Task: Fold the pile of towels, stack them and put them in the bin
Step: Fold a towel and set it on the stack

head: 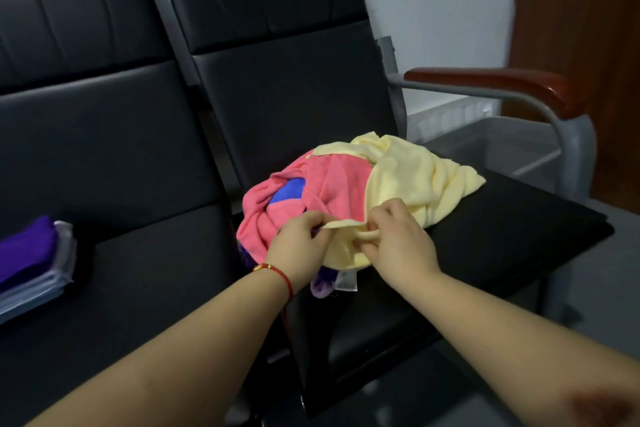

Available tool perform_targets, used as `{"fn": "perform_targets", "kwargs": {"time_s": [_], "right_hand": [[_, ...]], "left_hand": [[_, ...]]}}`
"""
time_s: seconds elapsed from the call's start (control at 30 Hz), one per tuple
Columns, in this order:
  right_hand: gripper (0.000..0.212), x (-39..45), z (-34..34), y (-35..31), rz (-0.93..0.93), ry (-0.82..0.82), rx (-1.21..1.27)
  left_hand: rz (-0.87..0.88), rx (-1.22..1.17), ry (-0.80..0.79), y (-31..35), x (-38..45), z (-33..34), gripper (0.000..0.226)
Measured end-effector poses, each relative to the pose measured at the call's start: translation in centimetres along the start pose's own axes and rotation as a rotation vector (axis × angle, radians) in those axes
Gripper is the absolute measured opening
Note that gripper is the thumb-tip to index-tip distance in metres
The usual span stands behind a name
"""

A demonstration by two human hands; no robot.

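Observation:
A loose pile of towels lies on the right black chair seat (485,239). A pale yellow towel (412,177) is on top, with a pink towel (311,191), a blue towel (287,192) and a purple towel (323,282) under it. My left hand (298,241) and my right hand (398,239) both pinch the near edge of the yellow towel, close together. A stack of folded towels (33,263), purple on top, sits on the left chair seat. A clear plastic bin (502,142) stands on the floor beyond the right chair.
Two black chairs (277,80) stand side by side, backs to a pale wall. A wooden armrest (502,83) on a grey metal frame rises between the right seat and the bin. A brown wooden panel (581,55) is at the far right.

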State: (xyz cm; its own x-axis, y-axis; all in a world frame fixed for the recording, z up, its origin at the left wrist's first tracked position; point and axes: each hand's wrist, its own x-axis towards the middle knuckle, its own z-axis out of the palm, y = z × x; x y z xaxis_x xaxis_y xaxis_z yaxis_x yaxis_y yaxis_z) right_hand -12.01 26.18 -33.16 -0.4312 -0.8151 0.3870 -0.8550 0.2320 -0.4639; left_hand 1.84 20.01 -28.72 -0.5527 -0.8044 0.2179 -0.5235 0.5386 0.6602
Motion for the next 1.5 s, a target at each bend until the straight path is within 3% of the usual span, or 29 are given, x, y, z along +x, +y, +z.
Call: {"fn": "perform_targets", "kwargs": {"time_s": [0.2,0.37,0.47,0.6,0.7,0.8,0.9,0.97,1.0,1.13,1.2,1.23,1.33,1.43,1.5], "right_hand": [[0.036,1.5,-2.4,-0.9,0.16,-0.033,0.135],[0.04,1.7,-5.5,-1.7,0.225,-0.026,0.087],[0.035,1.0,-7.0,-1.7,0.323,-0.032,0.1],[0.036,-0.3,-9.6,-3.4,0.641,0.051,0.633],[0.048,0.0,-10.6,-6.5,0.875,0.038,1.209],[0.03,-1.8,-11.9,-12.3,0.75,-0.091,1.633],[0.034,-6.4,-13.4,-17.9,0.546,-0.419,1.794],[0.036,-8.3,-11.4,-20.0,0.431,-0.589,1.754],[0.033,-8.9,-9.7,-20.9,0.472,-0.628,1.674],[0.014,-11.4,-2.9,-23.2,0.423,-0.839,1.347],[0.035,-12.3,0.3,-22.7,0.403,-0.991,1.141],[0.035,-12.7,1.6,-22.4,0.343,-1.046,0.995],[0.048,-13.3,3.6,-21.9,0.051,-1.196,0.541],[0.071,-13.3,3.9,-22.9,0.033,-1.273,0.602],[0.069,-13.1,4.0,-23.3,0.064,-1.389,0.774]], "left_hand": [[0.008,-0.249,-0.068,5.0,-1.2,-2.6,0.024],[-0.001,-0.505,-0.03,8.5,-3.9,-6.3,0.028],[-0.05,-0.52,0.006,9.2,-5.9,-8.7,0.031],[-0.147,-0.475,0.062,7.7,-8.5,-10.8,0.02],[-0.358,-0.69,0.054,5.9,-10.6,-10.6,0.047],[-0.435,-0.955,0.041,5.1,-12.7,-10.7,0.067],[-0.469,-1.019,0.073,3.6,-14.0,-11.9,0.064],[-0.452,-0.975,0.161,1.8,-14.6,-12.8,0.042],[-0.476,-0.939,0.211,0.8,-15.1,-13.2,0.03],[-0.67,-0.892,0.27,-5.0,-18.2,-14.7,0.022],[-0.775,-0.886,0.252,-7.3,-20.3,-15.4,0.016],[-0.811,-0.878,0.243,-8.3,-21.1,-15.6,0.015],[-0.85,-0.88,0.222,-10.5,-22.8,-16.1,0.024],[-0.837,-0.946,0.24,-11.5,-22.9,-16.9,0.024],[-0.844,-0.976,0.241,-12.0,-23.0,-17.6,0.03]]}}
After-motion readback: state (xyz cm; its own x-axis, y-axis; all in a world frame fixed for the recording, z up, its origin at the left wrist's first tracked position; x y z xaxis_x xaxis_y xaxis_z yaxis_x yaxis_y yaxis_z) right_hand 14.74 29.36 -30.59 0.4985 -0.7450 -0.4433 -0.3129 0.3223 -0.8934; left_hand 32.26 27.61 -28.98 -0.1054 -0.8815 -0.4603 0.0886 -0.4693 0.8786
